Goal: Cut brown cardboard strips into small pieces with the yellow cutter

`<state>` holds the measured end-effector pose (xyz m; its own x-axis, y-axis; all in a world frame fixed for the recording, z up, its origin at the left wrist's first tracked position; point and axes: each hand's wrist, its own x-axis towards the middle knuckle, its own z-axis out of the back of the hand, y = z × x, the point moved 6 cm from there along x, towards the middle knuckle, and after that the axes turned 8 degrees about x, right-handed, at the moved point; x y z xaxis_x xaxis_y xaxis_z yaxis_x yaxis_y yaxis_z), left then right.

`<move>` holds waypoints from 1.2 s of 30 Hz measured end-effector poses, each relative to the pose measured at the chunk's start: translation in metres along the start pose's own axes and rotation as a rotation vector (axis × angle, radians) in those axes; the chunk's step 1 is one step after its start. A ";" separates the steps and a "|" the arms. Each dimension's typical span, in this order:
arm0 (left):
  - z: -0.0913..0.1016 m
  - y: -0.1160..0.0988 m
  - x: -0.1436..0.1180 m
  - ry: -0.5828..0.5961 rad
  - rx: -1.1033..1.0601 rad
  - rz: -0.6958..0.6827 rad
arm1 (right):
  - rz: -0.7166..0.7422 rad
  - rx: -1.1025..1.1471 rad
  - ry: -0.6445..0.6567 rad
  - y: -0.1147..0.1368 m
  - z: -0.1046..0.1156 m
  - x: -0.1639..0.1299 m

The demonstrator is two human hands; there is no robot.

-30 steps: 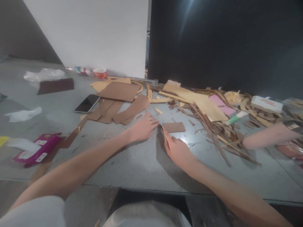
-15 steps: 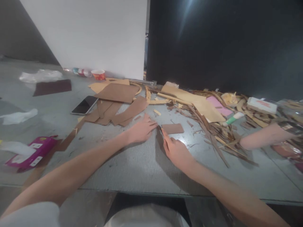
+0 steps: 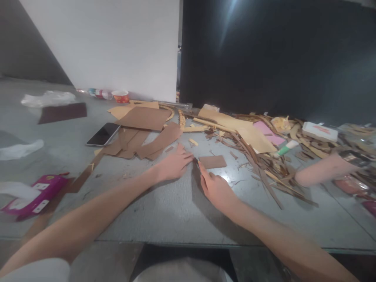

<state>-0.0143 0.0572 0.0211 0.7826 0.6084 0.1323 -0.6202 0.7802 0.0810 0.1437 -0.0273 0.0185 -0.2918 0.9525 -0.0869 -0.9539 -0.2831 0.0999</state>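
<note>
Left hand (image 3: 173,166) lying half-spread, hold unclear, right hand (image 3: 219,190) pinching thin dark tool (image 3: 199,160), tangled brown strips (image 3: 273,172) crowding rightward, purple plastic packet (image 3: 55,188) holding white tissue (image 3: 18,188), red-and-white round bowl (image 3: 120,97) standing behind

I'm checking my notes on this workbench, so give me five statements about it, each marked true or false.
1. The phone lies beside the brown sheets. True.
2. The right hand rests on the phone. False: the right hand is by the small brown piece.
3. The red-and-white cup stands near the white panel. True.
4. The pack at far left is green. False: the pack is magenta.
5. The left hand is nearer the phone than the right hand. True.
</note>
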 end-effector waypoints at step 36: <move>-0.005 -0.005 0.006 -0.032 -0.038 0.045 | 0.027 0.016 0.048 0.006 0.006 0.016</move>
<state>-0.0064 0.0572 0.0164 0.7517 0.6381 0.1666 -0.6515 0.7578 0.0370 0.1334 -0.0133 0.0238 -0.3212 0.9379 -0.1312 -0.9443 -0.3068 0.1186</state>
